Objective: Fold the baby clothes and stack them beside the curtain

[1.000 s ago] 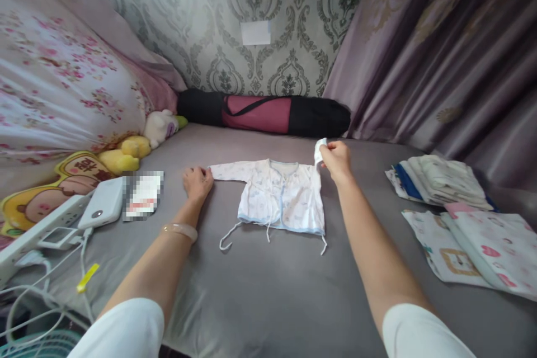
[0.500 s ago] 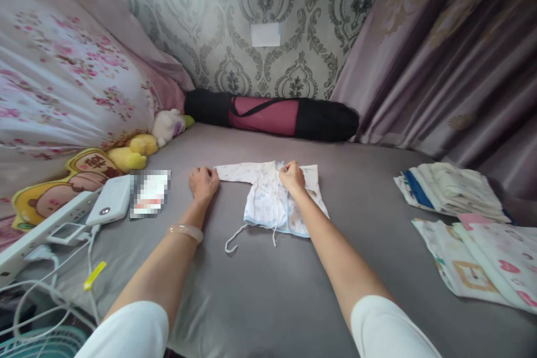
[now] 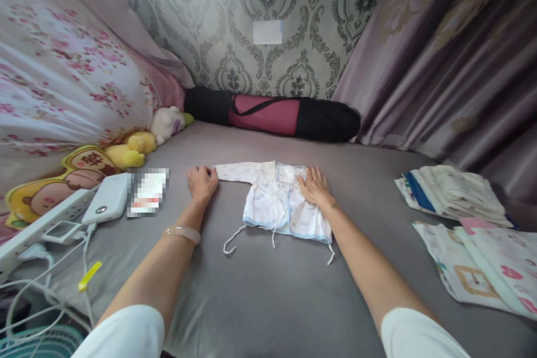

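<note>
A small white baby shirt point(image 3: 268, 198) with a faint print, pale blue trim and thin white ties lies on the grey bedsheet point(image 3: 260, 285). Its left sleeve stretches out flat, and my left hand point(image 3: 202, 182) is closed on the cuff at the end. My right hand point(image 3: 316, 185) rests flat on the shirt's upper right side, fingers spread, covering that shoulder. The right sleeve is not visible beyond my hand. White ties hang from the lower hem onto the sheet.
Folded baby clothes point(image 3: 457, 193) and printed cloths point(image 3: 478, 268) lie at the right. A long black and maroon bag point(image 3: 268, 114) lies along the wall. At the left are plush toys point(image 3: 132, 150), a power bank point(image 3: 107, 198), a power strip point(image 3: 50, 232) and cables.
My right hand has let go of the shirt's neckline, moved right and opened flat over the shoulder. The shirt's right front lies further spread, showing another tie. My left hand keeps its place.
</note>
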The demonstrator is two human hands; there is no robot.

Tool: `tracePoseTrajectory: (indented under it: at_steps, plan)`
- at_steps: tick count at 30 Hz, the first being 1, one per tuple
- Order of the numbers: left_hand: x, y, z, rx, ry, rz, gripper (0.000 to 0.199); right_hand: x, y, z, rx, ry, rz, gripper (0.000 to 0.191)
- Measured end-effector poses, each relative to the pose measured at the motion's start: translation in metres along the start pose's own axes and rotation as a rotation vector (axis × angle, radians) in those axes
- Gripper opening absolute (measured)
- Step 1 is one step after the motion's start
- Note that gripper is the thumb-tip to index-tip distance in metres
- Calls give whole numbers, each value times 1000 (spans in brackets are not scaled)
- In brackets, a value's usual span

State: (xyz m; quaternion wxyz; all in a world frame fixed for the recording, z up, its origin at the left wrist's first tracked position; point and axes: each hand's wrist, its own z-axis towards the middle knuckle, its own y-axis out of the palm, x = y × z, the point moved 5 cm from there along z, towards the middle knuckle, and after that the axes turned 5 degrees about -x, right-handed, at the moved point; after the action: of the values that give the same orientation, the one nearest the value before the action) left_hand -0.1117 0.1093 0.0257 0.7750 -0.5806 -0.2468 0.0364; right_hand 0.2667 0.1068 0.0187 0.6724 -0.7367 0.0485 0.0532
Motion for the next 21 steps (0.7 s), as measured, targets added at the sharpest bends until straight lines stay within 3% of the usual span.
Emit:
tracePoseTrajectory:
  at_steps: [4,9,14,17,21]
  plan:
    - [0,0,0,-11,3,-9,35,-1,-3,3,-48,14,27,69]
    - [0,-1,1,-10,-4,-24,39,-38,-26,-4,112,-121,48,67]
    - [-2,0,0,-46,-11,-88,43,-73,-7,-8,25,-232,64,60]
    - [-4,2,2,-57,-4,-165,40,-75,5,-7,-40,-249,143,59]
    - [-5,3,10,-108,-40,-321,27,-68,3,-1,-77,-262,318,61]
